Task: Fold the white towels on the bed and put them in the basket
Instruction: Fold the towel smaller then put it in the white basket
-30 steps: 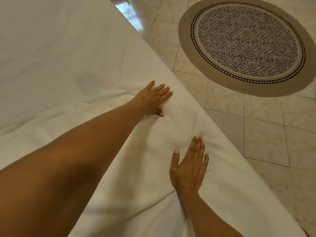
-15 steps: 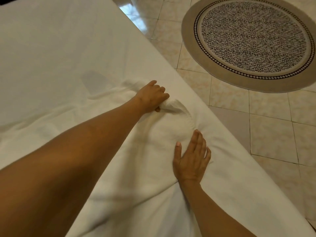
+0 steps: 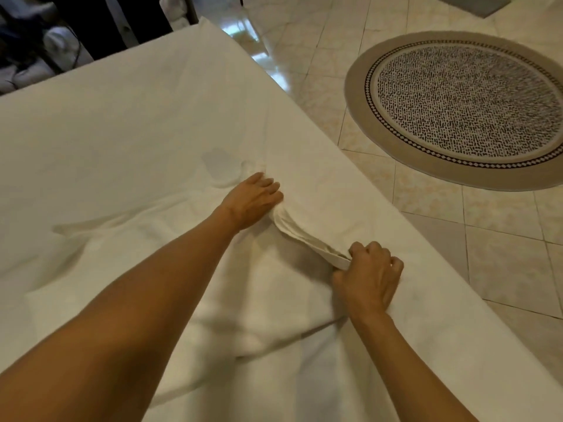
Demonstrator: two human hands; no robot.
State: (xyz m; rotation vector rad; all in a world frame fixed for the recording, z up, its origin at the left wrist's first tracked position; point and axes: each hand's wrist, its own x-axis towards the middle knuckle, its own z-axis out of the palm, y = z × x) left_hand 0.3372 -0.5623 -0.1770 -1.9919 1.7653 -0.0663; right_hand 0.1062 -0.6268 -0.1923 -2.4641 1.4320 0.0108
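A white towel (image 3: 262,287) lies spread on the white bed (image 3: 122,123), hard to tell apart from the sheet. Its right edge is lifted into a taut ridge near the bed's right side. My left hand (image 3: 253,202) is shut on the far end of that edge. My right hand (image 3: 368,275) is shut on the near end, closer to me. The edge stretches between the two hands, a little above the bed. No basket is in view.
The bed's right edge runs diagonally; beyond it is a tiled floor with a round patterned rug (image 3: 463,105). Dark furniture and pale clutter (image 3: 45,38) stand past the bed's far end. A faint grey patch (image 3: 217,161) marks the sheet beyond my left hand.
Both hands went from lying flat on the towel to gripping its right edge. The edge has risen off the bed, and the view has pulled back.
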